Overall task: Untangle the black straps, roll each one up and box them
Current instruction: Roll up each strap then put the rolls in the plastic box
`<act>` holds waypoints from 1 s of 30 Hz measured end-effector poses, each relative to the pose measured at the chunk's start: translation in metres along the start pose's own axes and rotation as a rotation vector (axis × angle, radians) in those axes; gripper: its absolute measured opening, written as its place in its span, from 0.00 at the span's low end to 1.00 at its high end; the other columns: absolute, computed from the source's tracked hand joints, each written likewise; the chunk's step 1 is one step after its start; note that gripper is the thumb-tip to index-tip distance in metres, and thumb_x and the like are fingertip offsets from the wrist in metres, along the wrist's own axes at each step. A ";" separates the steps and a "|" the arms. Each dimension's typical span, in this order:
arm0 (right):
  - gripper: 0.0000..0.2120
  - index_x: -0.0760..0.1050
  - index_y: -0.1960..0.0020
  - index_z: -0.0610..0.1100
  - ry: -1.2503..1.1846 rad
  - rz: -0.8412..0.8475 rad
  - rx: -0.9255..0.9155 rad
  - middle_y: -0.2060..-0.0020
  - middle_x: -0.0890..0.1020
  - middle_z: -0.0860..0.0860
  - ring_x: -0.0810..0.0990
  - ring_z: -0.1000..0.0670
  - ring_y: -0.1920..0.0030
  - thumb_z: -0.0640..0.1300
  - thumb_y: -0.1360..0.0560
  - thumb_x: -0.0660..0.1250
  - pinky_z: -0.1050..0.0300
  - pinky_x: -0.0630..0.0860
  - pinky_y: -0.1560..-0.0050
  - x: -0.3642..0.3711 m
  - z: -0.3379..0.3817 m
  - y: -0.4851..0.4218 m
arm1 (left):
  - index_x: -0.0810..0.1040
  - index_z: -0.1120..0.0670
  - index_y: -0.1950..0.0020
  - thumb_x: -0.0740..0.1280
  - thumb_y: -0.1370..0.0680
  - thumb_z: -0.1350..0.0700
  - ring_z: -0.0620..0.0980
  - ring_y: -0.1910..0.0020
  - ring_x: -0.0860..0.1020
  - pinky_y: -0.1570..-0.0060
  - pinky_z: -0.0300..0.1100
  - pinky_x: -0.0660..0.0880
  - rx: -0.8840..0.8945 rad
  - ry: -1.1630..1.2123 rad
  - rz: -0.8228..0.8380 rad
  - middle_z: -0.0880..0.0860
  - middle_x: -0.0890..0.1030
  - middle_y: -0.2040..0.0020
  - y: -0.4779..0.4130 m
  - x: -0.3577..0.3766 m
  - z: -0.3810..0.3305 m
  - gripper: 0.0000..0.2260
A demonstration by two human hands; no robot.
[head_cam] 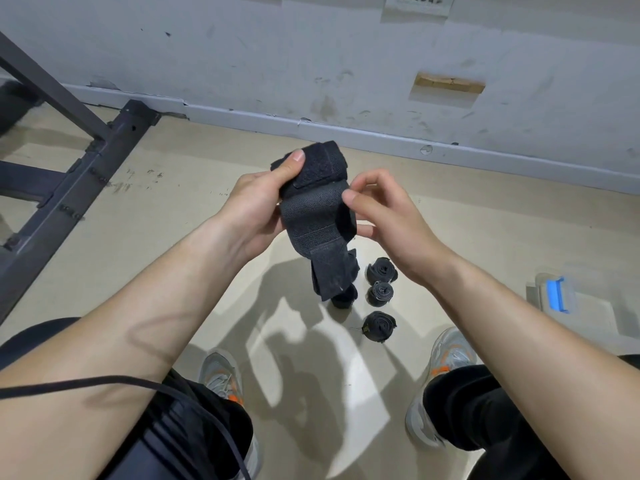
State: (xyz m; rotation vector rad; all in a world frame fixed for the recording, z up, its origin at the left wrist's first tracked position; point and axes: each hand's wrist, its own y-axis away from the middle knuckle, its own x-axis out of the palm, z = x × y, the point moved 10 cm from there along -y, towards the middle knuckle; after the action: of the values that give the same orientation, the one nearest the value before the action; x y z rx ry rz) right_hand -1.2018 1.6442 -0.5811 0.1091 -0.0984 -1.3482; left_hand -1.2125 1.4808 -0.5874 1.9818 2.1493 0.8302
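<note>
— While the left hand (256,206) grips the top of that black strap (311,216), thumb pressed over the fold and fingers curled behind, what is the other one doing?

— The right hand (388,220) pinches the strap's right edge at mid-height, thumb in front, fingers bent round the back. Both have hold of it, at the centre of the frame.

— Which way does it run?

— Top to bottom. The folded end with the fuzzy hook-and-loop patch is uppermost, under the left thumb. The loose tail hangs from between the hands towards the lower centre. I'd judge rolling has to start from one end, and the left hand is nearer the top one.

— Looks stiff?

— No, limp: flat, matt, ribbed webbing, with a stitched seam across it where the tail begins.

— And the finished ones?

— Three rolled straps (380,294), tight spirals, sit on the pale floor (173,237) just right of the tail. A fourth dark bundle (343,301) is half hidden behind it. The box (554,296), clear plastic with a blue latch, sits at the right edge, well apart.
</note>
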 end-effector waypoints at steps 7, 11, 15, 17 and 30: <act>0.12 0.80 0.58 0.43 0.259 -0.028 0.003 0.49 0.84 0.46 0.84 0.49 0.49 0.52 0.30 0.73 0.42 0.76 0.37 -0.002 -0.006 0.000 | 0.79 0.65 0.36 0.71 0.20 0.53 0.53 0.49 0.86 0.51 0.47 0.84 0.085 0.010 -0.063 0.58 0.85 0.45 -0.003 -0.011 -0.010 0.19; 0.14 0.75 0.66 0.48 0.255 -0.076 0.039 0.48 0.77 0.51 0.78 0.56 0.53 0.49 0.23 0.71 0.55 0.73 0.40 -0.007 -0.011 -0.003 | 0.76 0.62 0.34 0.75 0.23 0.54 0.53 0.46 0.85 0.50 0.49 0.82 0.223 -0.087 -0.125 0.58 0.84 0.40 -0.007 -0.020 -0.023 0.21; 0.12 0.76 0.60 0.47 0.314 -0.093 0.044 0.53 0.79 0.51 0.78 0.55 0.61 0.52 0.20 0.68 0.55 0.75 0.49 -0.005 -0.013 -0.003 | 0.75 0.47 0.41 0.77 0.30 0.48 0.47 0.41 0.81 0.41 0.60 0.79 0.420 -0.352 -0.175 0.47 0.81 0.43 0.000 -0.016 -0.038 0.21; 0.13 0.76 0.60 0.47 0.297 -0.052 0.107 0.60 0.81 0.48 0.77 0.50 0.63 0.52 0.19 0.66 0.43 0.77 0.52 -0.004 -0.021 -0.003 | 0.74 0.48 0.39 0.76 0.31 0.48 0.45 0.43 0.80 0.41 0.62 0.79 0.460 -0.368 -0.155 0.45 0.80 0.44 0.001 -0.012 -0.040 0.23; 0.33 0.74 0.33 0.52 -0.062 -0.082 0.179 0.48 0.85 0.49 0.83 0.50 0.56 0.71 0.29 0.58 0.46 0.79 0.48 -0.022 -0.013 -0.004 | 0.74 0.52 0.38 0.76 0.28 0.62 0.41 0.49 0.81 0.50 0.38 0.79 0.443 -0.416 0.228 0.50 0.78 0.42 0.011 0.033 -0.021 0.21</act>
State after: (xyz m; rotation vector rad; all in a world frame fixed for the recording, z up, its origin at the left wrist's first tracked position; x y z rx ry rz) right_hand -1.2093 1.6654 -0.5947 0.2239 -0.2690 -1.4233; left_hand -1.2165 1.5060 -0.5556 2.3676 2.0012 -0.0694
